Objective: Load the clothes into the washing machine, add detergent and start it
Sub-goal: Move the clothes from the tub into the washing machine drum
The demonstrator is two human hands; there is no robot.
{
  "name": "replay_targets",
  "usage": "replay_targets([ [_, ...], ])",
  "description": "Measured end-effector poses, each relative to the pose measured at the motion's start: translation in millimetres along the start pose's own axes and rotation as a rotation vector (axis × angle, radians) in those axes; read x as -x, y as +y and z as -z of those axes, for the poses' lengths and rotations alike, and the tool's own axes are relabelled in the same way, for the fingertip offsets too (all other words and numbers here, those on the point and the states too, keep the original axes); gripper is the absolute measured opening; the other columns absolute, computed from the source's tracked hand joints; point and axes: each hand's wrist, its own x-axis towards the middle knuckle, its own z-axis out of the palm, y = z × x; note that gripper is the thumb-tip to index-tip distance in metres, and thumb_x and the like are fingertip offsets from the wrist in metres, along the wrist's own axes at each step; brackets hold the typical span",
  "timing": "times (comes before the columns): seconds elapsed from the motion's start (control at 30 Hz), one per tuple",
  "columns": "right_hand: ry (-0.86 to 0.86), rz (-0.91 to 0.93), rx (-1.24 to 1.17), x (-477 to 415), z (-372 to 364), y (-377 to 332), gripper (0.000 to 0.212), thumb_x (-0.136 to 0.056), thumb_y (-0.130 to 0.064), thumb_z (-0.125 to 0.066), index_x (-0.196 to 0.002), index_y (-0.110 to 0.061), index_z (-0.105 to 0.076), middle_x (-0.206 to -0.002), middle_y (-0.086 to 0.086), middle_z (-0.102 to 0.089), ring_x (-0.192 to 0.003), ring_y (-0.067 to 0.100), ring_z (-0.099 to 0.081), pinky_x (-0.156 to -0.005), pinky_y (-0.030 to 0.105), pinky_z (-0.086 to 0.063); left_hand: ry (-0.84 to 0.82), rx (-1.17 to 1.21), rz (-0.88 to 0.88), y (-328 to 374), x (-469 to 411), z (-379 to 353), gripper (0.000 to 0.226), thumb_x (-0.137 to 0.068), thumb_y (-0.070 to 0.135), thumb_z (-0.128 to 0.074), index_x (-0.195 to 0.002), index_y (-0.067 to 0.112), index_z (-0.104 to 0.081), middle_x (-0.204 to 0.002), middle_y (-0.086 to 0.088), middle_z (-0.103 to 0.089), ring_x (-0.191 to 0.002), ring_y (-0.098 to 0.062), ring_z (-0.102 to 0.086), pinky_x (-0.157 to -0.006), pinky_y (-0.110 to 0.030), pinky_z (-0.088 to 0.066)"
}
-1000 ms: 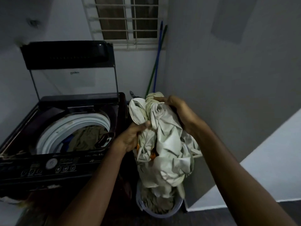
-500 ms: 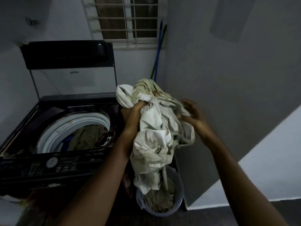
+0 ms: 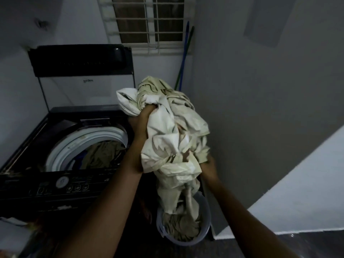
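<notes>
A big bundle of pale cream patterned cloth [image 3: 175,131] hangs in the air to the right of the washing machine. My left hand [image 3: 143,121] grips its upper part from the left. My right hand [image 3: 207,164] holds its lower right side from below, fingers sunk in the folds. The cloth's tail still trails down into the round laundry basket [image 3: 204,233] on the floor. The black top-load washing machine [image 3: 22,187] stands at the left with its lid [image 3: 80,60] raised. Brownish clothes [image 3: 104,153] lie in its white-rimmed drum.
The machine's control panel with a round dial [image 3: 62,182] faces me at the front. A grey wall closes the right side. Blue and green broom handles [image 3: 184,58] lean in the corner under a barred window [image 3: 149,19]. More cloth fills the basket.
My left hand has lifted the bundle higher and a little left, toward the machine. My right hand let go of the top and dropped to grip the bundle's lower right side.
</notes>
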Motion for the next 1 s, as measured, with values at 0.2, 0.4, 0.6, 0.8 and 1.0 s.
replay_targets([
  [0.2,0.229,0.209,0.027,-43.9,44.2,-56.8,0.013,-0.09,-0.007,-0.057,-0.093,0.002,-0.066,-0.086,0.005,-0.067,-0.082,0.018,-0.063,-0.071,0.034,-0.053,0.18,-0.459,-0.489,-9.8,-61.5,-2.0,0.069,-0.06,0.029,-0.089,-0.12,0.007,-0.063,-0.115,-0.013,-0.068,-0.107,-0.031,-0.066,-0.084,-0.034,-0.053],
  [0.4,-0.149,0.236,0.233,-40.3,-26.3,-96.7,0.04,-0.074,-0.014,-0.055,-0.112,-0.018,-0.068,-0.109,0.001,-0.071,-0.103,0.021,-0.065,-0.09,0.037,-0.053,0.127,-0.43,-0.494,-33.6,-66.1,-33.2,0.09,-0.063,0.049,-0.079,-0.14,0.016,-0.048,-0.136,-0.008,-0.059,-0.124,-0.027,-0.056,-0.104,-0.04,-0.046],
  [0.6,-0.324,0.058,0.037,-32.7,-23.5,-116.1,0.048,-0.083,-0.034,-0.04,-0.109,-0.008,-0.071,-0.107,0.011,-0.072,-0.103,0.026,-0.067,-0.092,0.037,-0.052,-0.299,-0.167,-0.372,-45.4,-81.6,-13.0,0.096,-0.054,0.03,-0.096,-0.137,0.02,-0.049,-0.128,0.001,-0.066,-0.119,-0.018,-0.063,-0.1,-0.048,-0.051],
  [0.8,-0.4,0.042,-0.019,-18.2,-35.0,-121.9,0.051,-0.096,-0.029,-0.025,-0.093,-0.006,-0.07,-0.094,0.009,-0.073,-0.09,0.018,-0.067,-0.081,0.03,-0.051,-0.09,-0.023,-0.361,-53.5,-68.4,-20.6,0.106,-0.038,0.044,-0.099,-0.131,0.014,-0.059,-0.125,0.001,-0.068,-0.117,-0.014,-0.063,-0.102,-0.044,-0.051],
  [1.0,-0.544,0.076,-0.002,-15.5,-17.9,-114.8,0.047,-0.091,-0.033,-0.035,-0.123,-0.014,-0.064,-0.126,0.004,-0.065,-0.12,0.022,-0.058,-0.104,0.036,-0.043,0.039,0.057,-0.357,-38.3,-67.0,-19.3,0.077,-0.035,0.029,-0.091,-0.108,0.022,-0.069,-0.104,0.01,-0.073,-0.098,-0.006,-0.07,-0.091,-0.035,-0.057],
])
